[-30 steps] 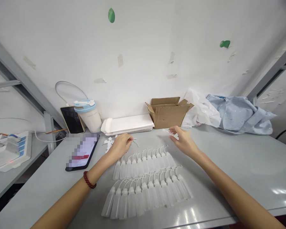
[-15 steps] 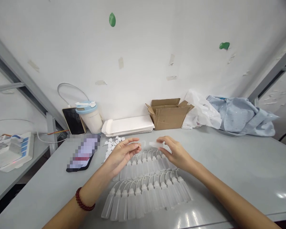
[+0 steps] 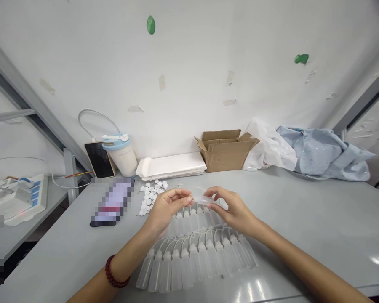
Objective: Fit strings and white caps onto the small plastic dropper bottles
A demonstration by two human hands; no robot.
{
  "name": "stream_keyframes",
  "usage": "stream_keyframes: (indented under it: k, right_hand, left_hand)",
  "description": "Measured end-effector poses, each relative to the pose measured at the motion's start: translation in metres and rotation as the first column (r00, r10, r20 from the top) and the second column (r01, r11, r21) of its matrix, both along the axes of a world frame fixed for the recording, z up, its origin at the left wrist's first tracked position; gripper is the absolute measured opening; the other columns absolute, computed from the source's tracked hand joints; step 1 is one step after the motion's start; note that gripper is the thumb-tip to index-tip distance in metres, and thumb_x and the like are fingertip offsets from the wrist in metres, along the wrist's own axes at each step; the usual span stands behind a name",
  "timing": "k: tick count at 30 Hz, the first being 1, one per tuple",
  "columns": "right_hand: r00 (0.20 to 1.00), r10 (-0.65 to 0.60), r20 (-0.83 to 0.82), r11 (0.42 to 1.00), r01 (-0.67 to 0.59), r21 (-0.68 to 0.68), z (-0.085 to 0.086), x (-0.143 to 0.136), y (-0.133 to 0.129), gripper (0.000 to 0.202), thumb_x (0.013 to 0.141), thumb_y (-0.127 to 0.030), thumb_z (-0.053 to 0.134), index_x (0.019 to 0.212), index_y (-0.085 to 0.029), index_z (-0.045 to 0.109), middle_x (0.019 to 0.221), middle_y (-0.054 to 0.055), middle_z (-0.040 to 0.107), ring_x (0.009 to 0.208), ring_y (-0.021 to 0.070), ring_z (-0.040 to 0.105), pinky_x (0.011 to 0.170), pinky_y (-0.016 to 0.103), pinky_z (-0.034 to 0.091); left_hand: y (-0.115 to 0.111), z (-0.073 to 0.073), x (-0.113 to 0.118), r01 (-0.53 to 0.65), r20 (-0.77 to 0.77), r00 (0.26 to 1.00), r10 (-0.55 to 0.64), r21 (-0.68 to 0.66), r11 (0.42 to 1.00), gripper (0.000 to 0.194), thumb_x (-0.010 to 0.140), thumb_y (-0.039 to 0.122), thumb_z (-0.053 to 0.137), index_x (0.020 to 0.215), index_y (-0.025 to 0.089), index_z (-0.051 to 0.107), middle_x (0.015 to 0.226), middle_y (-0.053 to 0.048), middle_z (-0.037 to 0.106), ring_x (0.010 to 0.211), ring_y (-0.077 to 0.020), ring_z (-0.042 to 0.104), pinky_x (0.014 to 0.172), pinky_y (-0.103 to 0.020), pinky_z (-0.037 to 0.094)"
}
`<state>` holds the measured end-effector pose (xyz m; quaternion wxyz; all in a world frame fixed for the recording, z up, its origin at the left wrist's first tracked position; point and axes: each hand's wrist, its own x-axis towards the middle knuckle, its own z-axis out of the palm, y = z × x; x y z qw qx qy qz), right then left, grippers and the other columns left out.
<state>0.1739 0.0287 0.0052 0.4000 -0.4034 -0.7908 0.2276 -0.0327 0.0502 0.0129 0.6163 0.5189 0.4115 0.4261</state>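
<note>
Holding a small translucent bottle (image 3: 204, 200) nearly level between thumb and fingers of the right hand (image 3: 235, 210), over the middle of the desk (image 3: 303, 206). Pinching at its left end with the left hand (image 3: 167, 212), thumb against fingertips; cannot tell whether a tiny part is also caught there. Both hands close together, just above a far row of bottles (image 3: 194, 221) and partly hiding it.

Nearer, a second fanned-out near row of bottles (image 3: 185, 269). To the left of the left hand, a scatter of white pieces (image 3: 150, 195); farther left, a blurred-out phone (image 3: 113, 206) flat on the desk. Along the far edge, from left to right: a dark-screened phone (image 3: 99, 160) leaning beside a blue-lidded cup (image 3: 124, 158), a stack of flat white boxes (image 3: 173, 166), an open cardboard box (image 3: 230, 155), a white plastic bag (image 3: 270, 147) and a bundled pale-blue cloth (image 3: 328, 153).
</note>
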Motion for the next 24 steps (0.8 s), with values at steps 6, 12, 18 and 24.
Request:
stream_keyframes:
  k: [6, 12, 18, 24]
  right_hand:
    - [0.998, -0.02, -0.053, 0.999, 0.018, -0.042, 0.0024, -0.0018, 0.0, 0.012, 0.085, -0.016, 0.053, 0.096, -0.02, 0.056, 0.088, 0.003, 0.063, 0.08, 0.0164, 0.058, 0.073, 0.031, 0.047]
    - [0.991, -0.071, -0.111, 0.994, 0.061, -0.092, 0.0033, -0.0012, -0.0007, 0.011, 0.084, -0.02, 0.054, 0.094, -0.02, 0.058, 0.089, 0.004, 0.063, 0.079, 0.017, 0.058, 0.074, 0.033, 0.047]
    - [0.978, -0.066, -0.195, 0.979, 0.026, -0.204, 0.0042, -0.0036, -0.0027, 0.01, 0.083, -0.023, 0.055, 0.093, -0.02, 0.058, 0.09, 0.004, 0.063, 0.084, 0.0177, 0.059, 0.077, 0.033, 0.048]
    - [0.975, -0.048, -0.219, 0.965, -0.012, -0.264, 0.0019, -0.0058, -0.0038, 0.011, 0.083, -0.026, 0.056, 0.092, -0.019, 0.058, 0.09, 0.004, 0.062, 0.083, 0.0174, 0.059, 0.077, 0.033, 0.048]
  left_hand:
    - [-0.0002, 0.0008, 0.0007, -0.004, -0.065, 0.998, 0.007, 0.043, 0.999, 0.014, 0.074, 0.026, 0.07, 0.083, 0.015, 0.067, 0.072, -0.001, 0.067, 0.07, -0.012, 0.062, 0.071, -0.024, 0.049]
    - [-0.0011, 0.0016, 0.0011, 0.043, -0.046, 0.998, -0.041, 0.047, 0.998, 0.012, 0.076, 0.026, 0.067, 0.081, 0.015, 0.067, 0.072, -0.002, 0.068, 0.068, -0.0119, 0.062, 0.067, -0.023, 0.049]
    - [-0.004, 0.001, 0.002, 0.102, 0.01, 0.995, -0.102, 0.023, 0.995, 0.011, 0.078, 0.025, 0.065, 0.08, 0.014, 0.065, 0.072, -0.002, 0.068, 0.067, -0.0116, 0.061, 0.066, -0.023, 0.049]
    - [-0.0033, 0.0017, 0.0007, 0.151, 0.063, 0.987, -0.15, -0.015, 0.988, 0.012, 0.078, 0.025, 0.066, 0.079, 0.014, 0.062, 0.072, -0.003, 0.067, 0.067, -0.0125, 0.06, 0.066, -0.025, 0.047]
